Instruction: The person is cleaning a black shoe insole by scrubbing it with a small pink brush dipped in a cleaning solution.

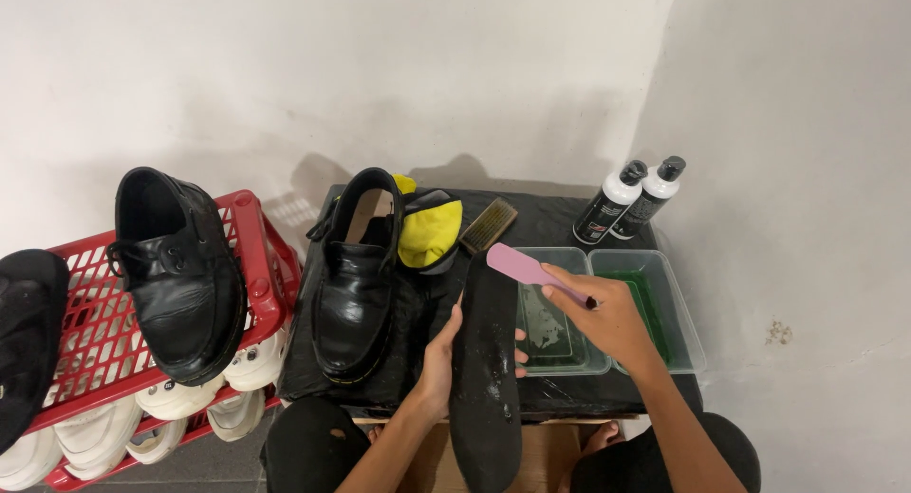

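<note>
My left hand (444, 358) grips a long black insole (484, 379) by its edge, holding it upright over the table's front. The insole's surface looks wet with specks of foam. In my right hand (607, 317) is a pink brush (524, 267), its head resting at the insole's top end. A black leather shoe (353, 284) stands on the black-covered table (550, 223) just left of the insole. A yellow and black cloth (429, 232) lies beside the shoe.
Two clear plastic tubs (655, 313) sit to the right, one with green liquid. Two white bottles (626, 201) with black caps stand at the back right. A wooden brush (489, 225) lies behind. A red rack (251, 265) at the left carries another black shoe (180, 275) and white shoes below.
</note>
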